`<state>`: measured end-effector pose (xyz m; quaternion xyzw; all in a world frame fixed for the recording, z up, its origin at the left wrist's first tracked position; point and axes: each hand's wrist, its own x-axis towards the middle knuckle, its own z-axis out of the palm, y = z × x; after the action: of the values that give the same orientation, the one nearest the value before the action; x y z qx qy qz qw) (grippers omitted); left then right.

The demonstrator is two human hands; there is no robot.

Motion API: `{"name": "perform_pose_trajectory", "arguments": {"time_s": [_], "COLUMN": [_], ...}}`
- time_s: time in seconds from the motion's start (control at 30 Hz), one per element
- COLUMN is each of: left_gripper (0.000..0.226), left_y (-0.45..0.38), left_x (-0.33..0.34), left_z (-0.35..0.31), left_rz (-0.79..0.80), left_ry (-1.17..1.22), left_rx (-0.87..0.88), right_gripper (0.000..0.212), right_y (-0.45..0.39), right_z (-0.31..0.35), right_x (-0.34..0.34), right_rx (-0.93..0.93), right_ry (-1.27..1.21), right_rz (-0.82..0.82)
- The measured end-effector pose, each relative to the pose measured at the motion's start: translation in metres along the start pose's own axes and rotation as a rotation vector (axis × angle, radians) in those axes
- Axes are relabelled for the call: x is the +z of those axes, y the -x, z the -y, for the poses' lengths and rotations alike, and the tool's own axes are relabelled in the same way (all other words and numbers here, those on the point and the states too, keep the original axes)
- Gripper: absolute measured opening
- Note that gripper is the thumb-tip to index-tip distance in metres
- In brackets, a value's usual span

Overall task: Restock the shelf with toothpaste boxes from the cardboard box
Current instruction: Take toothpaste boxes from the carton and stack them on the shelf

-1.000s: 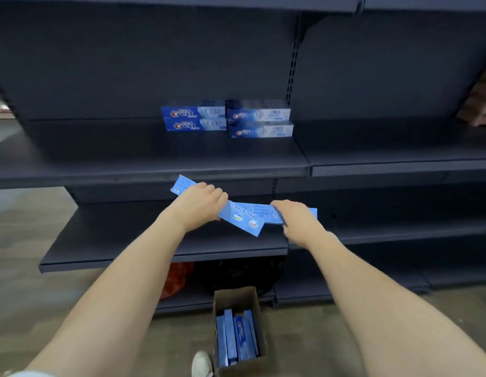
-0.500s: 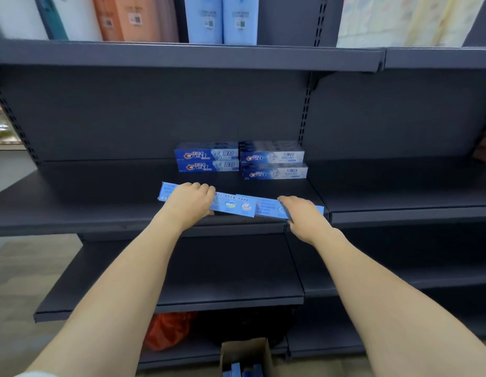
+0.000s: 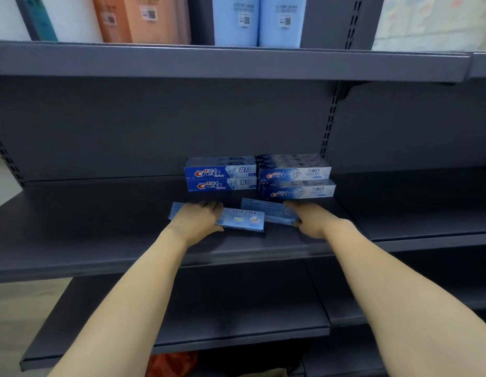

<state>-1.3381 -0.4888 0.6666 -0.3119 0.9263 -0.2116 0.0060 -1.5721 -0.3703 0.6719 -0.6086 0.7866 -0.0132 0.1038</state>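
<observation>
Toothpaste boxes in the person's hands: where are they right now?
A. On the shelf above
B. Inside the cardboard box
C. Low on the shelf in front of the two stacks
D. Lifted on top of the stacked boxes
C: the left hand and right hand each hold a toothpaste box low on the shelf, in front of the two stacks.

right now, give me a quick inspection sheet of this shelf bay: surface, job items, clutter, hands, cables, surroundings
surface: dark grey shelf, bare to the left of the boxes.
job's things: two stacks of toothpaste boxes at the back, each two high; left-hand box and right-hand box lie flat in front of them.
clutter: nothing seen.
grippers: left hand holds the left-hand box, thumb under its near edge; right hand holds the right-hand box at its right end.
cables: nothing seen.
surroundings: tall packages on the shelf above; lower shelf bare where it shows; something orange at the bottom.
</observation>
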Motion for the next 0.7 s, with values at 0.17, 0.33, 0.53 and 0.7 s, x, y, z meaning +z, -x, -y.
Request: {"name": "perform_pose_trajectory", "arguments": {"time_s": [0.17,0.33,0.53,0.7], "left_gripper": [0.065,0.067,0.068,0.061], "left_y": [-0.014,-0.022,-0.026,-0.037], "left_x": [0.012,0.019,0.016,0.003], "left_z": [0.013,0.020,0.019,0.009], "left_rz": [0.036,0.058,0.135,0.075], "left_ry": [0.033,0.088,0.155,0.244], "left_rx": [0.118,0.182,0.176,0.093], "right_gripper": [0.057,0.058,0.056,0.039], "right_y": [-0.015,-0.023,-0.028,-0.031], "right_z": [0.000,-0.003,-0.011,-0.017], "right_x": [-0.009,-0.010,-0.011,-0.022], "right_rx": [0.021,0.036,-0.017,-0.020], "right_ry": [-0.048,-0.051,-0.012,-0.124], "right_rz": [0.064,0.109,0.150,0.100]}}
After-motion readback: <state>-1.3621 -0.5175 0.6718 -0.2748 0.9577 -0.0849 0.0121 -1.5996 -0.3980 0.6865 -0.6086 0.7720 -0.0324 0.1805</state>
